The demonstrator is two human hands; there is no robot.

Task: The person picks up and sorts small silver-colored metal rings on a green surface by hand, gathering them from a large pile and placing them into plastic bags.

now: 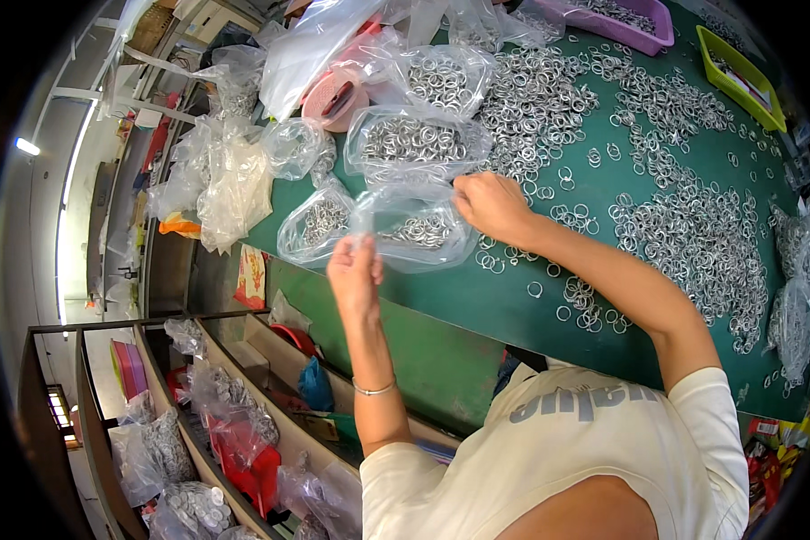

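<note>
A clear plastic bag [427, 256] lies spread near the table's front edge, with a small heap of silver metal rings [420, 231] inside. My left hand [355, 274] pinches the bag's left edge, fingers closed. At its upper right edge is my right hand [493, 209], fingers curled and closed on the film; the fingertips are partly hidden. Left of this bag sits another clear bag [290, 236] with fewer rings. Just beyond, a fuller open bag [360, 144] holds many rings, and a further ring-filled bag [481, 67] lies behind it.
Loose ring piles [693, 243] cover much of the green table [441, 301]. A purple tray [661, 27] and a lime-green tray [774, 117] stand at the far right. Pink tape roll [355, 106] and bundled bags [234, 184] are at the left; a compartmented shelf [202, 340] stands below.
</note>
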